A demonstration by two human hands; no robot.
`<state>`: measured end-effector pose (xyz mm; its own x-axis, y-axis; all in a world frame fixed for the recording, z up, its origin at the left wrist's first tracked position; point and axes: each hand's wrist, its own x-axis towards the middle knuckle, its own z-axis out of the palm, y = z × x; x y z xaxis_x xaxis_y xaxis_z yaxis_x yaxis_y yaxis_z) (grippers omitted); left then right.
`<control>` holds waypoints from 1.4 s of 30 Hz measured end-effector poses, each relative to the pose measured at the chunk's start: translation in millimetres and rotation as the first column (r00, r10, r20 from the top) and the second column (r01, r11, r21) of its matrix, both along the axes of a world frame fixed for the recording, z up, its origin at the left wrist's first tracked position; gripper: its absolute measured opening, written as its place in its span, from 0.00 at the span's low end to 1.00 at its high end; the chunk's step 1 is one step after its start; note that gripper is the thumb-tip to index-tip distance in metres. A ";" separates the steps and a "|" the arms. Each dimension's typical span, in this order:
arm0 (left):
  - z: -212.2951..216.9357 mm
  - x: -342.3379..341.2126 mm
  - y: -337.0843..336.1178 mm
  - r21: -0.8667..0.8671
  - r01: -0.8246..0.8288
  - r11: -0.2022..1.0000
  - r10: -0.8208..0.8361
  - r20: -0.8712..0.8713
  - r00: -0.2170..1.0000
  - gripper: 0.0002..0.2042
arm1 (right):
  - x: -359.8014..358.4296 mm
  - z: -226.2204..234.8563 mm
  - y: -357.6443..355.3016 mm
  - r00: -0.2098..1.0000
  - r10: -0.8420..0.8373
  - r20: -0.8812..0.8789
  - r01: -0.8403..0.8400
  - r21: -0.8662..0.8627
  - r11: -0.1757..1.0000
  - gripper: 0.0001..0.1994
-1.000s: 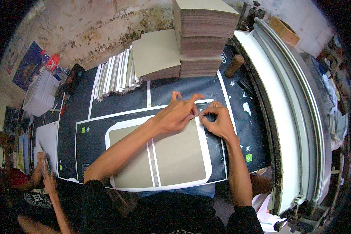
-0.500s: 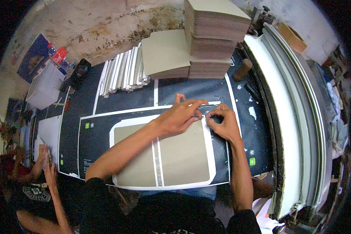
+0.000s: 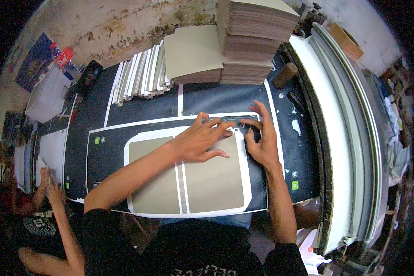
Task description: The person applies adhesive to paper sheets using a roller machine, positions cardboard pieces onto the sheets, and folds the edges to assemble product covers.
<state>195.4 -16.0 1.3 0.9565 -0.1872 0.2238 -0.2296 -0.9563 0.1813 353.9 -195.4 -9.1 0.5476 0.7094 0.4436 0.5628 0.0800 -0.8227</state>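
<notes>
A cover blank (image 3: pixel 215 181) lies flat before me: two grey-brown boards side by side, bordered by white paper folded over at the edges, with a narrow white-edged strip between them. My left hand (image 3: pixel 200 141) reaches across it, fingers spread, its fingertips near the far edge by the far right corner. Thumb apart from the other fingers, my right hand (image 3: pixel 263 140) is raised just right of that corner. Nothing shows in either hand. Beneath the blank is a black printed sheet (image 3: pixel 106 158) with white lines.
Tall stacked grey boards (image 3: pixel 257 46) stand at the back, beside a lower board stack (image 3: pixel 193 50) and a row of pale folded pieces (image 3: pixel 140 76). A wooden cylinder (image 3: pixel 285 75) and a long curved metal-edged machine (image 3: pixel 354 124) are right. Another person's hands (image 3: pixel 50 181) work at far left.
My right hand has opened from a pinch and lifted its fingers away from the corner. My left thumb has spread out over the board. The view has shifted slightly.
</notes>
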 end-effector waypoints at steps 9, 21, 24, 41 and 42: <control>28.6 -77.6 -48.8 -0.254 -0.390 0.885 0.358 -0.162 0.919 0.29 | -37.1 20.4 -11.4 0.949 0.180 0.259 -0.082 -0.351 0.933 0.56; 20.7 -168.4 -46.9 -0.160 -0.576 0.802 0.510 -0.320 0.799 0.38 | -54.8 31.1 -5.6 0.882 0.310 0.355 -0.016 -0.635 0.773 0.49; 6.4 -172.5 -51.7 -0.049 -0.527 0.848 0.486 -0.324 0.812 0.39 | -69.5 18.7 -15.3 0.759 0.373 0.534 0.043 -0.613 0.789 0.45; 7.1 -168.0 40.5 -0.293 -0.885 0.360 0.907 -0.112 0.406 0.35 | -137.5 9.9 7.4 0.788 0.389 0.478 -0.125 -0.494 0.860 0.26; 8.6 -170.6 45.3 -0.292 -0.867 0.404 0.883 -0.124 0.454 0.37 | -138.1 10.4 7.5 0.789 0.396 0.469 -0.125 -0.509 0.852 0.25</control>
